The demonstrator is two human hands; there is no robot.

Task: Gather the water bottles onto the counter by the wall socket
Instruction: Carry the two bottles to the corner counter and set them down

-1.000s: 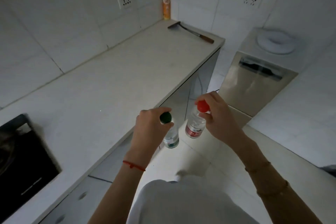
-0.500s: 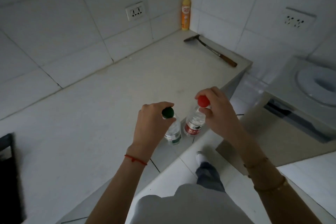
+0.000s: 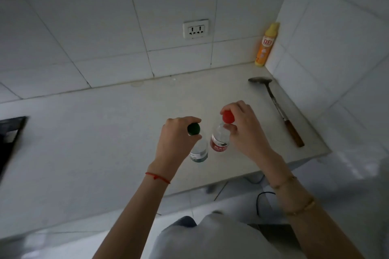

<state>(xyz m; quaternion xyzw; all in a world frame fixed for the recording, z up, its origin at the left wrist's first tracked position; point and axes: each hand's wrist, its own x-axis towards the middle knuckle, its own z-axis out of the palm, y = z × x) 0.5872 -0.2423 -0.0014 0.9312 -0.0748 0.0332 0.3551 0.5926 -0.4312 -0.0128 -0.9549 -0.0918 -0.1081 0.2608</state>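
Observation:
My left hand (image 3: pixel 175 139) grips a clear water bottle with a green cap (image 3: pixel 199 152) by its neck. My right hand (image 3: pixel 245 130) holds a second clear bottle with a red cap and red label (image 3: pixel 220 143) the same way. Both bottles hang upright, side by side, over the pale counter (image 3: pixel 105 132), near its front right part. Whether their bases touch the counter I cannot tell. The white wall socket (image 3: pixel 195 29) sits on the tiled wall straight ahead, above the counter's back edge.
A yellow-orange spray bottle (image 3: pixel 265 45) stands in the back right corner. A metal spatula with a wooden handle (image 3: pixel 277 109) lies along the right edge. A black hob (image 3: pixel 9 139) is at the far left. The counter ends just right of the spatula.
Both hands have carried the bottles from beyond the counter's front edge to over its surface. My view has turned to face the wall with the socket.

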